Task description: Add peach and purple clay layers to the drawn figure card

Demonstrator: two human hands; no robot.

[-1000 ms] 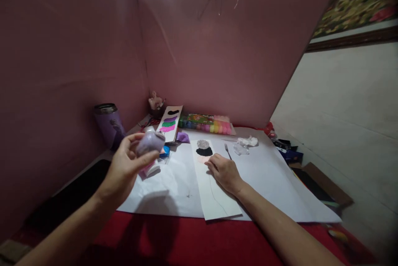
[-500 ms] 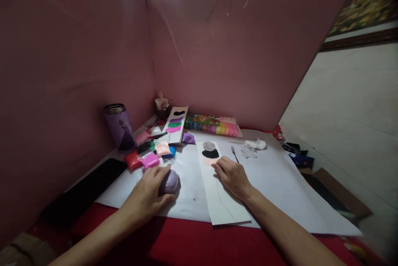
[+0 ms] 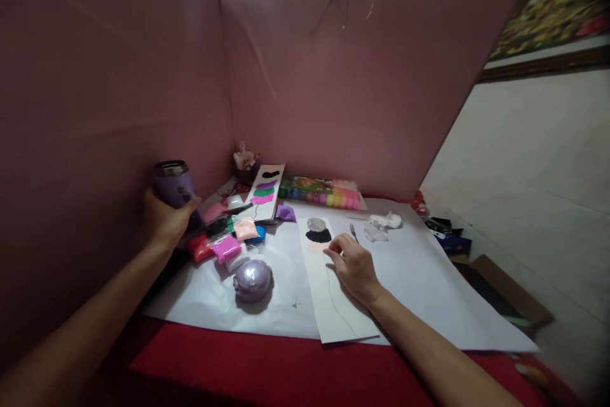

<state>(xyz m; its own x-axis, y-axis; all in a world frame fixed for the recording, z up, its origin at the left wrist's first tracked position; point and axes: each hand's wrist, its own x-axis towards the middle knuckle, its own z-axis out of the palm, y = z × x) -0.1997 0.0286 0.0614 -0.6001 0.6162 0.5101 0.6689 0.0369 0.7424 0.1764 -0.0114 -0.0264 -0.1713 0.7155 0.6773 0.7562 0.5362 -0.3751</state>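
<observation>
My left hand (image 3: 168,220) is wrapped round a purple tumbler (image 3: 172,186) with a dark rim, upright at the left by the pink partition. My right hand (image 3: 352,267) rests on a long white card (image 3: 333,305), thumb and fingertip pinched at the edge of a peach clay patch (image 3: 316,246). Whether anything is between those fingertips I cannot make out. Above that patch on the card are a black patch (image 3: 318,236) and a grey one (image 3: 316,224), and a thin line is drawn below. A round, shiny purple object (image 3: 252,280) lies on the white sheet between my hands.
Several clay packets (image 3: 225,247) lie at the left. Behind them a second card (image 3: 265,190) with coloured patches leans near a pot (image 3: 244,169). A pack of coloured clay (image 3: 322,193) lies at the back, a fork (image 3: 353,232) and crumpled white material (image 3: 385,220) to the right.
My left hand has let go of the round purple object, moved left and back, and taken hold of the tumbler. My right hand stays at the peach patch. The view has shifted slightly.
</observation>
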